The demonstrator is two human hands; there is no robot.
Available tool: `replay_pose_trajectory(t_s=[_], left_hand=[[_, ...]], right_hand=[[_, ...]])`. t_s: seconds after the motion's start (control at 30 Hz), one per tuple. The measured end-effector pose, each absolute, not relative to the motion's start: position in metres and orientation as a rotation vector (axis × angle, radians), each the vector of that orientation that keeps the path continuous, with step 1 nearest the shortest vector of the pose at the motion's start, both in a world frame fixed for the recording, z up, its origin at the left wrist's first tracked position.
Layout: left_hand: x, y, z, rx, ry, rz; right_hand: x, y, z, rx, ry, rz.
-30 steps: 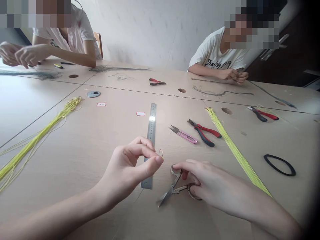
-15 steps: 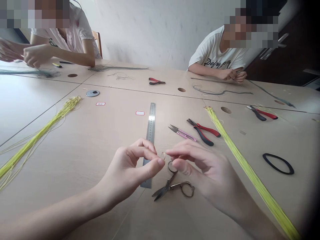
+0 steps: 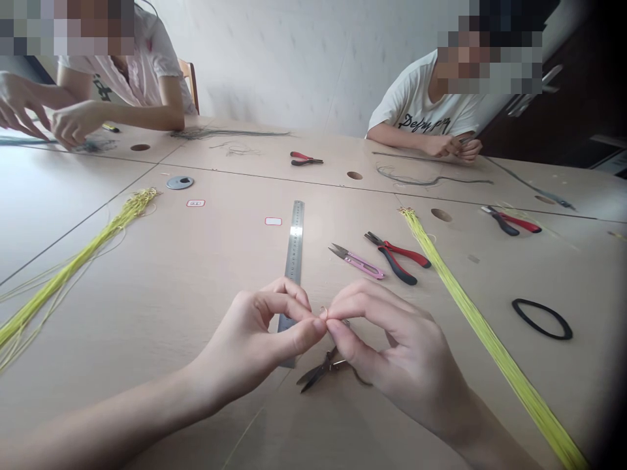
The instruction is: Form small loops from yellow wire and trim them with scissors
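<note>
- Left hand [image 3: 249, 343]: the grip is closed in a pinch, with thumb and forefinger holding a small gold-coloured wire ring [image 3: 324, 313] at lower centre of the frame.
- Right hand [image 3: 396, 346]: the grip is nearly closed, with thumb and forefinger meeting the ring from the right. The fingers hide part of the ring, so whether this grip bears on it cannot be told.
- Change: the right hand has left the steel scissors [image 3: 321, 369] and joined the left hand at the ring, so both grips now work at one point.
- Scissors: they lie on the table [image 3: 161, 313] beneath the right hand, partly hidden by it.
- Tools nearby: a steel ruler [image 3: 292, 248] lies just behind the left hand, with pink thread snips [image 3: 356, 262] and red-and-black pliers [image 3: 394, 258] beyond the right hand.
- Materials: yellow cord bundles lie at left [image 3: 73, 267] and right [image 3: 490, 346], and a black rubber band [image 3: 541, 318] lies at right.
- Co-workers: one person's hands [image 3: 73, 124] work at upper left and another person's hands [image 3: 448, 147] at upper right, both apart from the ring.
</note>
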State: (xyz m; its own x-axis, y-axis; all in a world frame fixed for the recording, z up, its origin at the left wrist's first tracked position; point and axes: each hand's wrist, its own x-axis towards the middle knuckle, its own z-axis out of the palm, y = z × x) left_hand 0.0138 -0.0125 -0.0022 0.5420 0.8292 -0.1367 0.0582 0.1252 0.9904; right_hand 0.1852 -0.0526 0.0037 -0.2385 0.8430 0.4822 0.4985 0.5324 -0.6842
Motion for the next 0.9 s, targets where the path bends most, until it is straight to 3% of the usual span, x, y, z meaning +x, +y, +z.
replay_pose_trajectory(t_s=[0.17,0.43,0.9], left_hand=[[0.0135,-0.0138,-0.0027,1.361,0.848,0.661],[0.015,-0.0122,-0.0047,1.36,0.855,0.662],[0.0143,-0.0139,-0.0035,1.373,0.829,0.718]], right_hand=[[0.1841,-0.052,0.0015,-1.025,-1.998,0.173],[0.1834,-0.0526,0.0001,-1.053,-2.016,-0.051],[0.1828,-0.0561,0.0034,-1.063,-1.898,0.229]])
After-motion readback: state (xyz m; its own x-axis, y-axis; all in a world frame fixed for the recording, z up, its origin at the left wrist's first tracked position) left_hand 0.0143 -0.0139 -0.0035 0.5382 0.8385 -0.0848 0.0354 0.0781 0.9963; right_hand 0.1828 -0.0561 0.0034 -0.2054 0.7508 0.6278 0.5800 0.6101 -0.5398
